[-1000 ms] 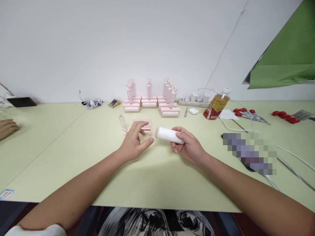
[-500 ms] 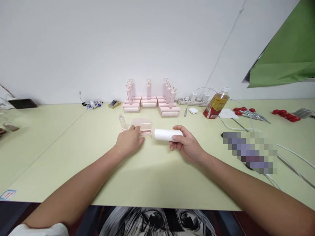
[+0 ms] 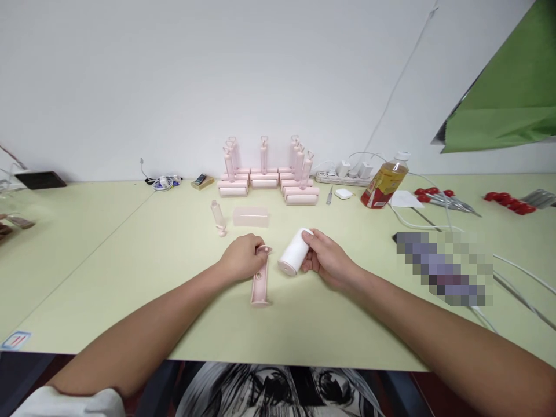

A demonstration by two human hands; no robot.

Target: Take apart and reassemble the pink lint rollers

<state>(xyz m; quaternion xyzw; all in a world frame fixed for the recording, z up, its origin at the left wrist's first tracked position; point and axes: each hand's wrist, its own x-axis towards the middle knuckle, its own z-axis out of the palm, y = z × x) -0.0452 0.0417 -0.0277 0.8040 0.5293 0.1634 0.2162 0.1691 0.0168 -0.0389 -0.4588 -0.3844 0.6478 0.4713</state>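
Note:
My left hand (image 3: 244,258) is closed on the upper end of a pink lint roller frame (image 3: 259,288), a long shallow piece with raised ends, tilted over the table. In my right hand (image 3: 326,259) is a white lint roll (image 3: 295,253), gripped by its far end, its pink-rimmed near end pointing down toward me. Roll and frame are apart, side by side. Behind my left hand lie a translucent pink cover (image 3: 251,216) and a pink handle with a clear tube (image 3: 218,218).
Several assembled pink lint rollers (image 3: 263,180) stand against the wall. To their right are a power strip (image 3: 343,178), a drink bottle (image 3: 384,182) and red-handled tools (image 3: 434,194). A blurred-out object (image 3: 438,269) with cables lies right of my arm. A coiled cable (image 3: 163,183) lies back left.
My left hand has picked up the frame, brought it nearer and turned it lengthwise toward me. The roll in my right hand has swung from level across to slanting downward.

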